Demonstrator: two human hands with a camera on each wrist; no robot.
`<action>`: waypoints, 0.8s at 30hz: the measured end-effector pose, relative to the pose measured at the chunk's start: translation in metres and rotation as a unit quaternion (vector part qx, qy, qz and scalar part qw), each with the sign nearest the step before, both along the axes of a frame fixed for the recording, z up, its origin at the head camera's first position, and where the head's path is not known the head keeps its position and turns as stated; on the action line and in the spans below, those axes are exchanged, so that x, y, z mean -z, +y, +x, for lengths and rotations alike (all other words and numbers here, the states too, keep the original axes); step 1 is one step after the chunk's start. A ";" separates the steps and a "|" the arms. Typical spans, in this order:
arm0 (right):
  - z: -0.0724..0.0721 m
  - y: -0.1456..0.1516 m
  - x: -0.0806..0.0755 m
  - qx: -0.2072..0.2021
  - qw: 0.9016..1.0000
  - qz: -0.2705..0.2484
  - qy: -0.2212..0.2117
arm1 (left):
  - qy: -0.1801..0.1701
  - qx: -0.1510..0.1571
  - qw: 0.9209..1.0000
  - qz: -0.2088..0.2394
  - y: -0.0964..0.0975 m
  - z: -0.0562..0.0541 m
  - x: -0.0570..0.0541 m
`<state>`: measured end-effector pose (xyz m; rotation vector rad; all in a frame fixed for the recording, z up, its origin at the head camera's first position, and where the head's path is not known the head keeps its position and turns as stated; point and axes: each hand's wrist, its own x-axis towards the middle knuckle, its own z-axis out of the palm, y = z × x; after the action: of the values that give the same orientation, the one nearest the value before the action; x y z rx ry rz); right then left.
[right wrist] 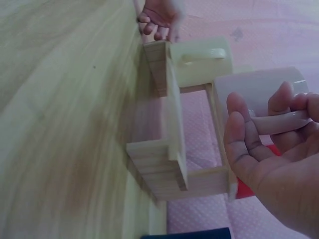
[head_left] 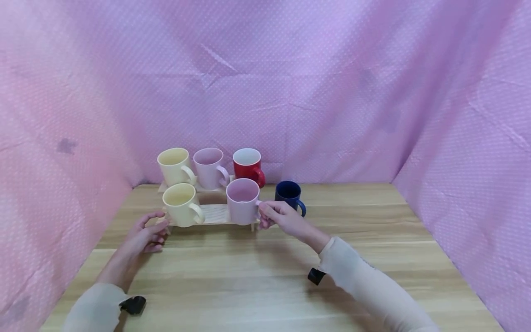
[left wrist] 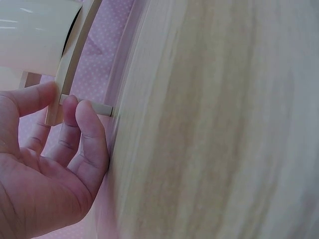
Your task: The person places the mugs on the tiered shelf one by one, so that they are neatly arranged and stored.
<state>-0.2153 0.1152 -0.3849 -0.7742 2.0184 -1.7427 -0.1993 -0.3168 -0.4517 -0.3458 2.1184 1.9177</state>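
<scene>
My right hand (head_left: 280, 216) pinches the handle of a pink mug (head_left: 242, 203). In the right wrist view that mug is held above the lower shelf of a two-tier wooden rack (right wrist: 177, 129), with a gap beneath it. At the rack's left end, my left hand (head_left: 147, 234) grips the edge of the lower shelf; in the left wrist view the thumb and fingers sit around the board's end (left wrist: 57, 112). A pale yellow mug (head_left: 179, 205) stands on the lower shelf, near my left hand.
Along the upper shelf are another yellow mug (head_left: 172, 168), a second pink mug (head_left: 208, 169) and a red mug (head_left: 244, 166) with white inside. A dark blue mug (head_left: 288, 191) stands on the wooden table (head_left: 232, 281), right of the rack. Pink dotted cloth (head_left: 290, 92) surrounds the table.
</scene>
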 end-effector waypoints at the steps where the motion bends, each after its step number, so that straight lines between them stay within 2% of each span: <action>1: 0.000 -0.001 0.002 0.002 1.000 0.002 -0.002 | -0.001 -0.001 1.000 0.002 0.001 -0.001 0.000; 7: -0.002 -0.017 0.007 0.016 0.999 0.019 -0.020 | -0.008 -0.003 1.000 0.007 -0.001 -0.007 -0.002; 14: -0.005 -0.039 0.013 0.027 0.999 0.015 -0.044 | -0.006 0.002 1.000 0.010 -0.001 -0.006 -0.002; 24: -0.011 -0.071 0.029 0.014 1.000 -0.014 -0.020 | -0.003 -0.001 1.000 0.021 0.001 -0.002 -0.001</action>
<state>-0.2264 0.0444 -0.4134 -0.7191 1.9914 -1.7916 -0.2011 -0.3154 -0.4504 -0.3448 2.0717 1.9563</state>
